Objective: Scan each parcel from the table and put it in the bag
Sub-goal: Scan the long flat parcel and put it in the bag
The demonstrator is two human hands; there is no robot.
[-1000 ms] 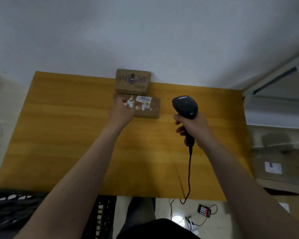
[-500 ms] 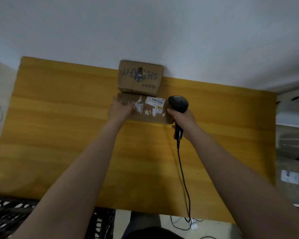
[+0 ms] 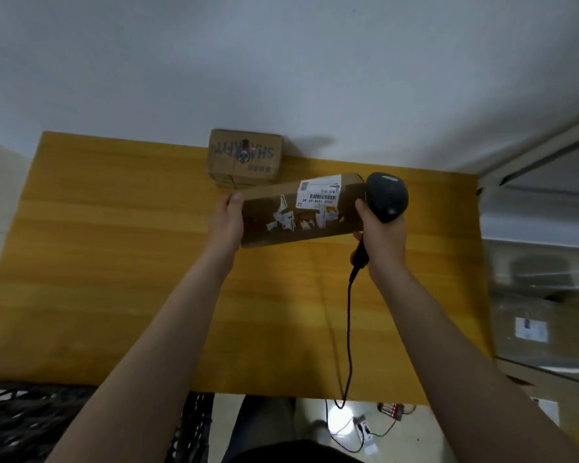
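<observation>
**A:** Working outward from the person, what's closest?

**B:** A black mesh container (image 3: 20, 422) at the lower left, below the edge of the tabletop (image 3: 114, 262). It may serve as the bag, but I can't be sure. A dark cable (image 3: 349, 329) runs up across the wood to the scanner (image 3: 386, 195).

**A:** And the hands?

**B:** The left hand (image 3: 228, 218) grips the left end of the parcel (image 3: 301, 225), thumb on top. The right hand (image 3: 381, 235) is wrapped round the scanner's handle, and the scanner's head sits just beside the parcel's right end.

**A:** So which step is this?

**B:** I'd say the scan itself. The parcel looks lifted clear of the tabletop near the middle, with its right end tilted away.

**A:** What does the next move need?

**B:** Probably turning the scanner's face onto the barcode, since its head is alongside the box, not over it. After that, the parcel goes to the bag.

**A:** How does the parcel look?

**B:** It's a long, flat brown carton. There's a white label (image 3: 320, 192) with a barcode near its right end and torn sticker scraps across the middle.

**A:** Anything farther back?

**B:** A second parcel (image 3: 244, 158), squatter and printed in blue, sits against the wall and isn't yet handled.
</observation>
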